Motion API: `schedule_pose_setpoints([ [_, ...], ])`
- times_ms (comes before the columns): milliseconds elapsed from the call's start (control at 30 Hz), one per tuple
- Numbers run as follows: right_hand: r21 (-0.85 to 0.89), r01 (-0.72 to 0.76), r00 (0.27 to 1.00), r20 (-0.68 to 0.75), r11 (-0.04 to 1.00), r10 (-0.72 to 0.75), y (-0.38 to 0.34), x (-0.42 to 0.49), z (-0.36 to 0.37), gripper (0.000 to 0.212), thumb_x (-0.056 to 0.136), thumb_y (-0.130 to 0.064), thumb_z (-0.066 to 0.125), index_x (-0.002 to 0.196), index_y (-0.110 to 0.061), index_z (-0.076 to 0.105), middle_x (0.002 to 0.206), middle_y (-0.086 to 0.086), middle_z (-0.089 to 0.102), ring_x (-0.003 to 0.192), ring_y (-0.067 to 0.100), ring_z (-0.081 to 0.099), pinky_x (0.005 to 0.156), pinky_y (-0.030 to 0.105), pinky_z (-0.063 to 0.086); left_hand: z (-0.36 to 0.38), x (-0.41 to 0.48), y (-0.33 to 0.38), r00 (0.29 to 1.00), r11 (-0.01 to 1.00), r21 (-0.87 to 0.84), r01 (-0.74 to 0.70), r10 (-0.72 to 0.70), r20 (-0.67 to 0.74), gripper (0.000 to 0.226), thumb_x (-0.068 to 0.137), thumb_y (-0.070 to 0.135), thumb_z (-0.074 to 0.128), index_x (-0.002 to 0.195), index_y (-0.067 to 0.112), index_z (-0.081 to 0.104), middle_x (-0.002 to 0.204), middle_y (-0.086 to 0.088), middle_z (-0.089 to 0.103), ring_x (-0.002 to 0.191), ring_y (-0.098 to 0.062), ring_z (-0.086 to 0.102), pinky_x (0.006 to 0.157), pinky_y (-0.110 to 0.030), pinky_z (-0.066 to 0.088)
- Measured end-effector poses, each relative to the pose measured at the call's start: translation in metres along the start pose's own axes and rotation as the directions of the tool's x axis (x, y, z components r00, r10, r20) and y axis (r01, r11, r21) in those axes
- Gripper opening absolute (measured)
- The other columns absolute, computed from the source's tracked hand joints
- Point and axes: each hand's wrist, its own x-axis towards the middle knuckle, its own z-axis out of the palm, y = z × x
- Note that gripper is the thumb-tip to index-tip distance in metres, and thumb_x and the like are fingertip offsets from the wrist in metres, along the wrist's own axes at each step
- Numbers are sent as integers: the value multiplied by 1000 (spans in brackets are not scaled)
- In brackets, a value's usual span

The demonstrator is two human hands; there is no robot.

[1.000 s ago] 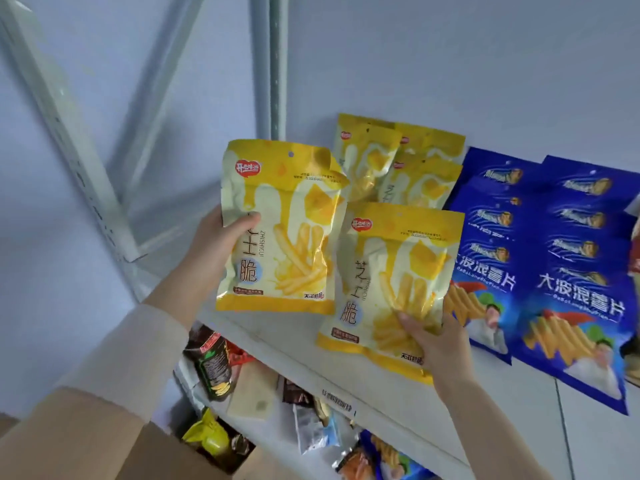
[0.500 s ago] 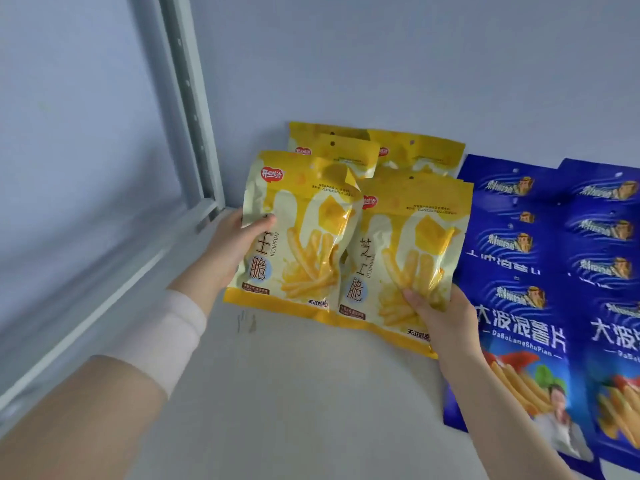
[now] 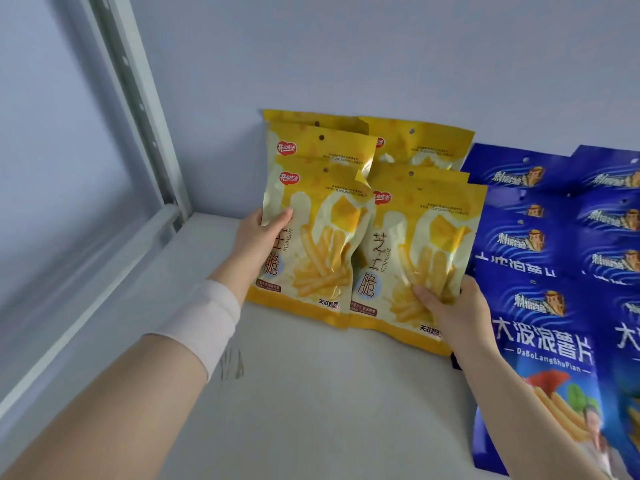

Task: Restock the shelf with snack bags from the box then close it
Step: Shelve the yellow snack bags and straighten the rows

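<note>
Up at the head view, both hands reach to the back of a white shelf (image 3: 311, 393), each with a yellow snack bag. The left hand (image 3: 258, 240) grips the left yellow bag (image 3: 318, 258) by its left edge, thumb curled over the front and the other fingers hidden behind the pack. The right hand (image 3: 457, 313) holds the right yellow bag (image 3: 422, 251) near its lower right corner, thumb pressed on the printed front, the remaining fingers out of sight behind it. The two bags stand side by side, roughly upright and leaning back a little, their inner edges meeting; which edge lies in front I cannot tell. Their bottom edges sit right at the shelf surface, though whether they truly rest on it is unclear. Behind them more yellow bags (image 3: 422, 143) of the same kind lean toward the pale back wall (image 3: 346, 46). Just to the right, against the right bag's side, blue snack bags (image 3: 540, 244) stand overlapped front to back, running out to the frame's right edge. A pale cuff (image 3: 204, 323) covers the left wrist. At the left a white perforated upright (image 3: 138, 98) rises from the shelf corner.
</note>
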Motion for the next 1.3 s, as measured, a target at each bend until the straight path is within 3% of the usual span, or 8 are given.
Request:
schedule_pose_setpoints([
  [200,-86,69,990,-119,994,-79,-6,-6,0,93,75,-28,75,147,-15,16,146,10,30,134,27,31,105,44,34,9,6,-12,993,994,112,-10,23,-114,30,86,40,63,104,16,62,94,4,65,88,-15,62,76,-28,48],
  [433,-496,338,912,-37,800,-408,-17,-11,-1,81,79,-20,72,144,-17,25,150,14,14,136,33,14,108,46,27,11,-5,2,961,953,302,-37,117,-252,67,82,38,69,134,5,43,132,-10,53,122,-25,50,99,-35,41],
  [533,-561,443,870,82,699,-486,-25,-17,-6,69,83,-25,66,142,-15,31,149,11,23,136,30,19,109,42,25,4,-29,17,916,773,610,-175,355,-187,61,84,41,64,133,8,46,133,-11,50,125,-27,44,101,-40,37],
  [633,-567,567,805,229,597,-547,-29,-25,-8,59,86,-27,63,138,-12,40,142,11,37,134,30,26,108,41,27,-8,-70,35,860,398,849,-348,495,121,47,88,40,59,126,14,51,127,-8,54,119,-27,49,98,-40,37],
  [800,-500,776,617,475,384,-628,-31,-59,-9,52,90,-29,54,138,-12,40,143,10,34,136,30,22,108,39,24,-29,-166,53,905,-106,959,-262,320,282,38,91,35,52,125,19,49,124,-4,55,119,-26,47,98,-38,33],
  [1067,-173,973,232,710,155,-665,-16,-194,4,50,93,-32,48,138,-17,36,145,5,30,138,25,17,108,34,20,-87,-355,25,994,-209,977,36,104,-14,40,94,33,48,131,16,45,127,-5,53,117,-25,49,97,-36,36],
  [1233,13,1000,5,747,22,-664,-12,-299,13,48,93,-31,49,137,-16,38,143,6,35,135,26,24,106,34,23,-138,-471,11,985,-280,944,173,63,-162,34,67,34,77,94,15,66,87,-3,66,79,-22,63,67,-32,48],
  [1300,53,998,-66,756,-39,-651,-7,-346,16,47,93,-31,47,137,-15,39,141,7,38,132,26,28,104,34,26,-160,-522,4,962,-239,934,265,6,-272,32,79,34,67,104,15,62,98,-4,63,89,-21,60,74,-32,45],
])
